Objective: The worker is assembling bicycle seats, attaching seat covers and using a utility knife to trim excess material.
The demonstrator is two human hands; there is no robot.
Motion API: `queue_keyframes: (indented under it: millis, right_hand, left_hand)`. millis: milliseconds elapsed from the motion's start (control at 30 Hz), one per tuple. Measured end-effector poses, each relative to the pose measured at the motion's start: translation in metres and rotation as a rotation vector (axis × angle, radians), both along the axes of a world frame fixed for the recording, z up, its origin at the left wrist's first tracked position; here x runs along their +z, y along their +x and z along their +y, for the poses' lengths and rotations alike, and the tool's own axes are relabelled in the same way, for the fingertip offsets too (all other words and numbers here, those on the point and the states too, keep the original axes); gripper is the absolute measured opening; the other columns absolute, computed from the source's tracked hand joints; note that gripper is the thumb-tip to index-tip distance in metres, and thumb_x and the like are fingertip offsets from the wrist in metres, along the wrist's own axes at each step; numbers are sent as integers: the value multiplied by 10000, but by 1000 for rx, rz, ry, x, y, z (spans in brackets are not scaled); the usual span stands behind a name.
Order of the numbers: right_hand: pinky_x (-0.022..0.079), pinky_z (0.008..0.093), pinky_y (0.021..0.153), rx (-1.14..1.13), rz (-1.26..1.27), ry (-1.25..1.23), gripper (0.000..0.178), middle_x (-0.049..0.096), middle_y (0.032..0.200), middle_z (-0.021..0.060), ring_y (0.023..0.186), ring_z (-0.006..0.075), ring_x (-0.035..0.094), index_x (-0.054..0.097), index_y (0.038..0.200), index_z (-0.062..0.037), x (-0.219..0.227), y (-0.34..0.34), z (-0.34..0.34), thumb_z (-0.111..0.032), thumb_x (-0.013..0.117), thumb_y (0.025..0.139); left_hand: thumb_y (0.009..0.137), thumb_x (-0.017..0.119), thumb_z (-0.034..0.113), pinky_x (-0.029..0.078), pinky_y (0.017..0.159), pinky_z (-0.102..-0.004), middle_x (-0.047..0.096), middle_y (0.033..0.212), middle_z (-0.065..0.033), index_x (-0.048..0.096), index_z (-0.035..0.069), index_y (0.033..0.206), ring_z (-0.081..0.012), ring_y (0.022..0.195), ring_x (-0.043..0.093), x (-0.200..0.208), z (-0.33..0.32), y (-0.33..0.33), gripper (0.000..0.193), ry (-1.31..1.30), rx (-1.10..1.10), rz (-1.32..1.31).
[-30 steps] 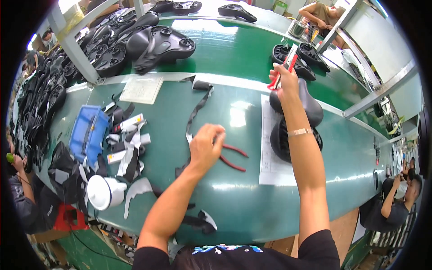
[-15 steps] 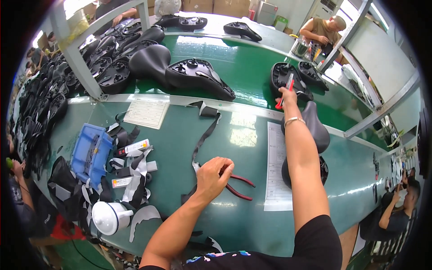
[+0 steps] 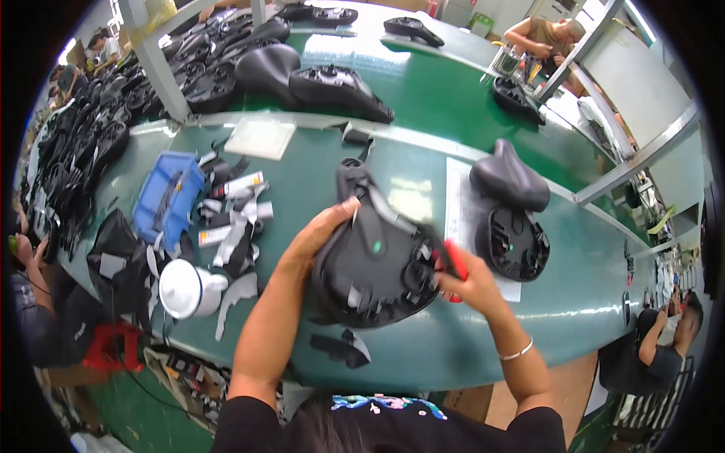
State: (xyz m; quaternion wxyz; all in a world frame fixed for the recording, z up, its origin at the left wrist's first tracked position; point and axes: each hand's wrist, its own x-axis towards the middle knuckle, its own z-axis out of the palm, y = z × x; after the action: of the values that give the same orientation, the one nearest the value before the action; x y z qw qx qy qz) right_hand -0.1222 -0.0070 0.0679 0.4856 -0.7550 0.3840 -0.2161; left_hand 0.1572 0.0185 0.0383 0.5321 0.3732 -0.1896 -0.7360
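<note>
A black bicycle saddle (image 3: 362,268) is held up over the bench with its underside showing and its nose pointing away. My left hand (image 3: 323,229) grips its left edge near the nose. At the saddle's right edge, my right hand (image 3: 477,283) is closed round a red-handled utility knife (image 3: 455,260); its blade end is blurred against the saddle. Two more saddles lie to the right: one is top up (image 3: 510,177), the nearer one underside up (image 3: 513,243). Black cut scraps (image 3: 340,349) lie just in front of the held saddle.
On the left are a blue bin (image 3: 168,198), a white lidded mug (image 3: 185,288) and strips of scrap material (image 3: 240,238). Paper sheets (image 3: 260,138) lie on the bench. Beyond the metal rail runs a green conveyor (image 3: 430,98) with saddles; many more are piled far left. Other people work nearby.
My right hand has come back from the conveyor with the knife, and a saddle is now in front of me. My left hand has taken hold of it. The red-handled pliers are now hidden.
</note>
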Motion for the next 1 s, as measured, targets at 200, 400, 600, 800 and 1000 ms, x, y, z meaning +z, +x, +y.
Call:
queue_keyframes:
  millis: [200, 400, 600, 800, 1000]
  right_hand:
    - [487, 273, 626, -107, -1, 0, 483, 627, 965, 133, 714, 198, 608, 509, 1221, -47, -1, -12, 69, -158, 716, 800]
    - [469, 354, 526, 290, 317, -682, 575, 590, 811, 120, 607, 262, 563, 455, 1336, -111, 21, -11, 67, -140, 682, 809]
    - [446, 429, 466, 160, 556, -654, 683, 521, 711, 135, 502, 317, 535, 282, 1445, -183, -22, -20, 115, -118, 608, 849]
    - [522, 451, 643, -99, 321, -355, 659, 632, 974, 239, 760, 441, 620, 303, 1412, -67, -19, -12, 195, -55, 623, 836]
    - [508, 394, 828, -136, 51, -276, 619, 593, 1168, 223, 1003, 400, 608, 386, 1359, -33, -6, -11, 148, -59, 676, 813]
  left_hand:
    - [855, 601, 274, 558, 644, -285, 648, 884, -97, 555, -32, 1081, -164, 690, 654, 4, 62, 13, 383, 42, 20, -212]
    - [813, 645, 269, 503, 590, -231, 598, 883, -59, 530, -17, 1118, -100, 677, 590, 41, 67, 10, 433, 18, -115, -488]
    - [784, 628, 274, 479, 626, -243, 588, 820, -57, 562, -30, 1004, -104, 674, 564, 34, 73, 9, 381, 19, -66, -646]
    - [786, 615, 268, 460, 650, -249, 556, 845, -44, 560, -25, 1015, -105, 705, 525, 7, 125, 0, 376, 55, 275, -573]
    - [812, 606, 249, 458, 696, -248, 538, 906, -51, 508, -28, 1100, -115, 775, 527, 22, 155, -15, 411, 61, 380, -469]
